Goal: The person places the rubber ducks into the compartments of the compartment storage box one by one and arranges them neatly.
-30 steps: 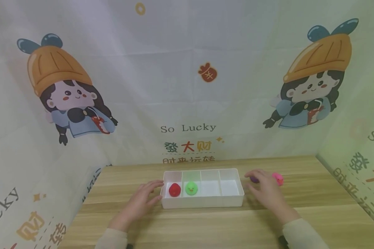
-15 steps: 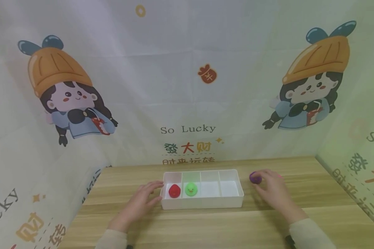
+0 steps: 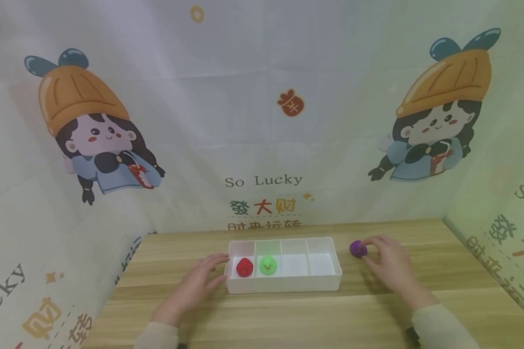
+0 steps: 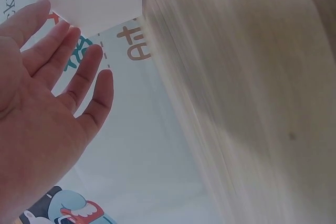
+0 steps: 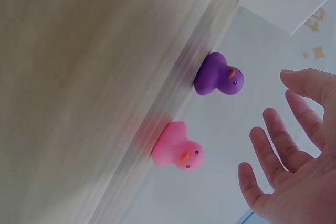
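Pale printed cloth, with cartoon figures in orange hats, hangs behind and at both sides of a wood-grained bench. On the bench sits a white box with four compartments in a row. A red toy lies in the leftmost compartment and a green duck in the one next to it.

At the box's left end is the left hand, its grip relaxed and spread, pinching nothing; the fingertips seem to touch the end wall, though how firmly I cannot tell.

Beyond the box's right end a purple duck stands upright on the bench, near the box but apart from it. The right hand is just beside this duck. Its grip is spread, with thumb and fingers apart and nothing pinched between them; the right wrist view shows a gap to the duck. That view also shows a pink duck upright on the bench near the purple one; from above, the right hand hides it.

The purple duck looks light, smooth and probably soft, likely to give a little when squeezed and hard to break. Its rounded sides may slip or roll under an off-centre pinch, so the best hold is probably thumb and forefinger across the body, below the head.
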`<control>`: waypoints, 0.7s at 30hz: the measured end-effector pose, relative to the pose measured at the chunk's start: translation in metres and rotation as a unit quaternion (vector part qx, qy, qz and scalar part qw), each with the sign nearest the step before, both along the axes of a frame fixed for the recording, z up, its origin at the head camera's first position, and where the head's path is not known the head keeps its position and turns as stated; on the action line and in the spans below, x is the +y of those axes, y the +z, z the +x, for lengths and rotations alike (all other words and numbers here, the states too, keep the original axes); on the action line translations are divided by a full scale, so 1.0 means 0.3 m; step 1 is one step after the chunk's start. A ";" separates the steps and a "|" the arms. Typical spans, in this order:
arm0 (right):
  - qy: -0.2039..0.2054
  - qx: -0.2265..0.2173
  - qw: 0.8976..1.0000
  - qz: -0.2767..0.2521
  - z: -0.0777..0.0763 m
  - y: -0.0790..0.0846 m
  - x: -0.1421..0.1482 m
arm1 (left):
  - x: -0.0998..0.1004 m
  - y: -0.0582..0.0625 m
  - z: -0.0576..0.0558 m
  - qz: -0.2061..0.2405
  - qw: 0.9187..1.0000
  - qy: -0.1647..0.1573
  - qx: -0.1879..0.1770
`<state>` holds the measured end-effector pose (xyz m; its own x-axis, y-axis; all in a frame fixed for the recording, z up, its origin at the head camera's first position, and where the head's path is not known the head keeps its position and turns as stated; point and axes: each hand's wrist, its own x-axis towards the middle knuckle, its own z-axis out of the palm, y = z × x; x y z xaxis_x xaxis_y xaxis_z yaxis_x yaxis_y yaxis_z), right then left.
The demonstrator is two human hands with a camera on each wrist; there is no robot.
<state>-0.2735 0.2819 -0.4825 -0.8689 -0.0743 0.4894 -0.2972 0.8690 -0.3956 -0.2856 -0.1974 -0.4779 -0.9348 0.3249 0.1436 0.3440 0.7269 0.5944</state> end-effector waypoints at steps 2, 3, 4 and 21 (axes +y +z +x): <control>-0.003 -0.007 1.000 -0.003 -0.002 0.003 0.007 | -0.001 0.000 0.001 0.000 1.000 -0.001 0.001; -0.005 -0.010 1.000 -0.003 -0.003 0.005 0.011 | -0.001 0.000 0.001 -0.001 1.000 0.000 0.003; -0.007 -0.014 1.000 -0.005 -0.004 0.007 0.014 | -0.002 0.000 0.002 -0.001 1.000 0.000 0.004; -0.027 -0.058 0.998 0.007 -0.023 0.021 0.081 | 0.000 -0.010 -0.007 -0.005 1.000 -0.007 0.015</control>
